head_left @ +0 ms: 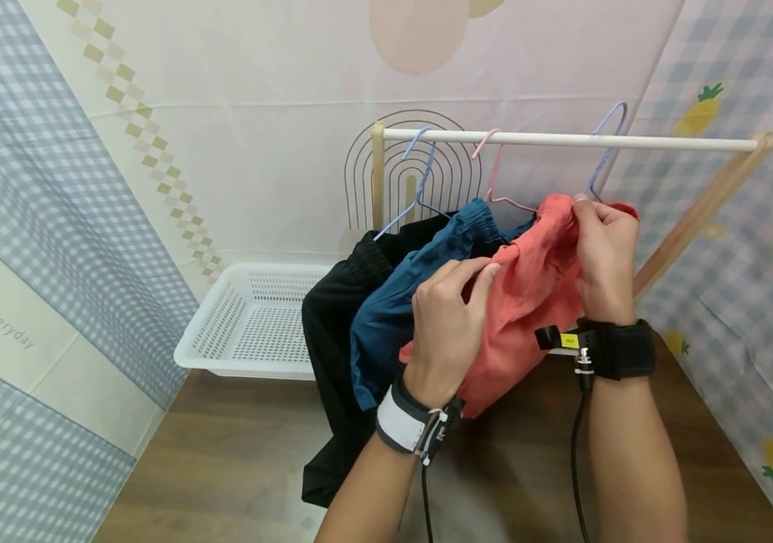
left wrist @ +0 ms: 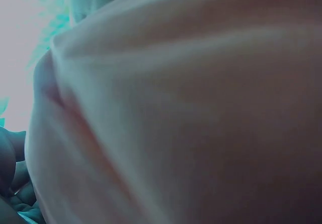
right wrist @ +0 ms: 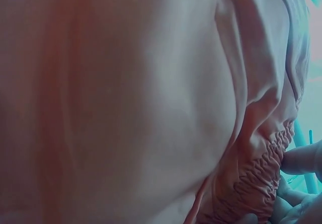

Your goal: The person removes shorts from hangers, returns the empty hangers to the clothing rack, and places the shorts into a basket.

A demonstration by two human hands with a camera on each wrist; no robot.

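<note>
coral shorts (head_left: 529,294) | waistband pinched: left hand (head_left: 447,324), right hand (head_left: 603,256)

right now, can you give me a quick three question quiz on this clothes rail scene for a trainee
1. True or false: both hands grip the coral shorts.
2. Which garment hangs furthest left on the rail: A black, B blue, C coral?
3. What sits on the floor behind the clothes?

Key:
1. True: the left hand and right hand both pinch it.
2. A, the black garment.
3. A white basket.
</note>
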